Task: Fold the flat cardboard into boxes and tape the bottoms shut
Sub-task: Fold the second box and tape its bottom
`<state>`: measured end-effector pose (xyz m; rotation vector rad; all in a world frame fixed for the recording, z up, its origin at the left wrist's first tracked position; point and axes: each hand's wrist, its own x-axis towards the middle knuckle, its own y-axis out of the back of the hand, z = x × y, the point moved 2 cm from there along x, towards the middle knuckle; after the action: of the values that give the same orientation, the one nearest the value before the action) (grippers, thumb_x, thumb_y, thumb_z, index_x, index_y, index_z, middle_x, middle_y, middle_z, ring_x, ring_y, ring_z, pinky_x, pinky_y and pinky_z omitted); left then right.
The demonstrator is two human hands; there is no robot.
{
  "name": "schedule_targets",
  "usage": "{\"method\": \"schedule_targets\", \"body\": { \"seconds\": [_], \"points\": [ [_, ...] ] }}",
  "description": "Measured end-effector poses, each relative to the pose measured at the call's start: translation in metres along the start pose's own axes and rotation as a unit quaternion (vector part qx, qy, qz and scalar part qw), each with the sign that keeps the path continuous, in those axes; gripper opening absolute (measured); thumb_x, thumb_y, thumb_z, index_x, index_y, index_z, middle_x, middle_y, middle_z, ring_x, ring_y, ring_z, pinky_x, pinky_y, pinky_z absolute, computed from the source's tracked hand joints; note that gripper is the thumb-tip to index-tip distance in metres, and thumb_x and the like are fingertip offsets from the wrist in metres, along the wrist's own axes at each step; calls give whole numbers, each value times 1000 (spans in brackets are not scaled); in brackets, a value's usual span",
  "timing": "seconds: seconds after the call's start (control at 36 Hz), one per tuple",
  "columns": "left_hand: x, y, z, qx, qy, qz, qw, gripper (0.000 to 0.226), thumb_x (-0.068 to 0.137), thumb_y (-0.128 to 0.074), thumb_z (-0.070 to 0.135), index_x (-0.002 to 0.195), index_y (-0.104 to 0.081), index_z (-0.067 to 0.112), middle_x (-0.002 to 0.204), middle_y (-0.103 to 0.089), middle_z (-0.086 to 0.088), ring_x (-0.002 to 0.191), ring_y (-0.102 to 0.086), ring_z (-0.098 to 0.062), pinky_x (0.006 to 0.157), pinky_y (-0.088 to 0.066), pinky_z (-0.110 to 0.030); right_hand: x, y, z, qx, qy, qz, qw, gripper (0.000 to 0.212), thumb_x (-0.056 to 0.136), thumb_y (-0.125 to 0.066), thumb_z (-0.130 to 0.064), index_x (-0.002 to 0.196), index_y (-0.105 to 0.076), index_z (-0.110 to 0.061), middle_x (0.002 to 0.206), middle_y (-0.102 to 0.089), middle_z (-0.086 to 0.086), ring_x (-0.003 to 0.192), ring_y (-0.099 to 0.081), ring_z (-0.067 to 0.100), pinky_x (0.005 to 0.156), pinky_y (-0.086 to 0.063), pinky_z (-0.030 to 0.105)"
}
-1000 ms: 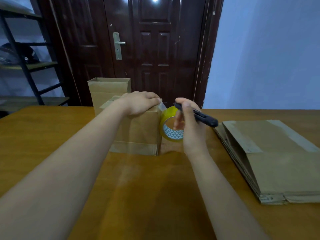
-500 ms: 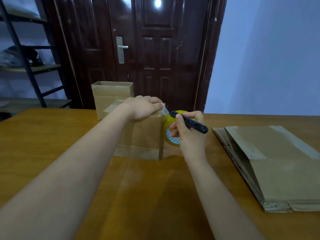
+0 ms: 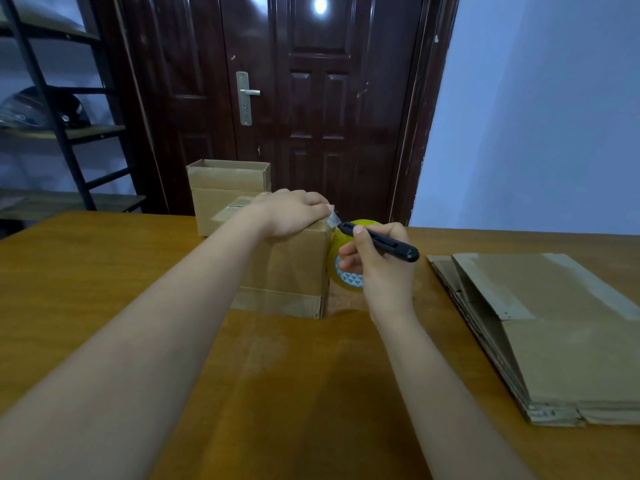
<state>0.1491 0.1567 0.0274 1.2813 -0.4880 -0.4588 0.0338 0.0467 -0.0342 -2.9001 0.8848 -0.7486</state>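
The left hand (image 3: 294,211) lies palm-down on top of the box (image 3: 287,268), its fingers curled over the right edge, seemingly pinning the tape strip (image 3: 333,218) so it stays taut. The right hand (image 3: 377,263) grips a black cutter (image 3: 379,241) and the yellow tape roll (image 3: 346,258), the cutter's tip at the strip, probably to sever it. The brown box stands mid-tabletop (image 3: 104,271), flaps folded, clear tape along its seam.

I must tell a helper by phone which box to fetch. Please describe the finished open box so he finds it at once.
Look at the wooden table, at its far edge in front of the dark door. The open box stands there, behind the box under the left hand. Only it has its top open and no hand on it.
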Motion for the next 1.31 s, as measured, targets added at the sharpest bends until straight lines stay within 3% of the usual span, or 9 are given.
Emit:
{"method": "schedule_targets", "body": {
  "seconds": [0.14,1.06,1.22,1.31],
  "points": [
    [-1,1,0,3,2,2,1000,48,98,-21,56,140,-39,40,149,-39,3,137,-31,-24,110,-25,-46,2,3,1,15,-16,0,1000,12,94,-57,-17,98,-54,-5,67,-67,5,52,-63,12,55,-55,21],
    [-2,1,1,-11,4,-3,1000,47,98,-22,56,139,-41,41,147,-41,3,136,-33,-24,110,-25,-46,4,8,-7,5,-55,-20,998,10,93,-54,-7,83,-54,-9,51,-61,2,37,-51,12,42,-45,20],
    [-3,1,1,-13,2,-3,1000,47,98,-22,56,139,-41,41,147,-41,3,136,-33,-24,111,-25,-45,4,16,-10,14,7,52,999,17,92,-52,-6,76,-51,-11,50,-49,3,40,-44,10,38,-37,18],
    [-3,2,2,-11,-1,-2,1000,47,99,-23,55,139,-41,40,147,-41,3,135,-33,-24,110,-25,-45,4,19,-15,-4,84,87,993,11,97,-51,-15,85,-54,-16,59,-55,5,47,-51,11,44,-44,19]
  ]
}}
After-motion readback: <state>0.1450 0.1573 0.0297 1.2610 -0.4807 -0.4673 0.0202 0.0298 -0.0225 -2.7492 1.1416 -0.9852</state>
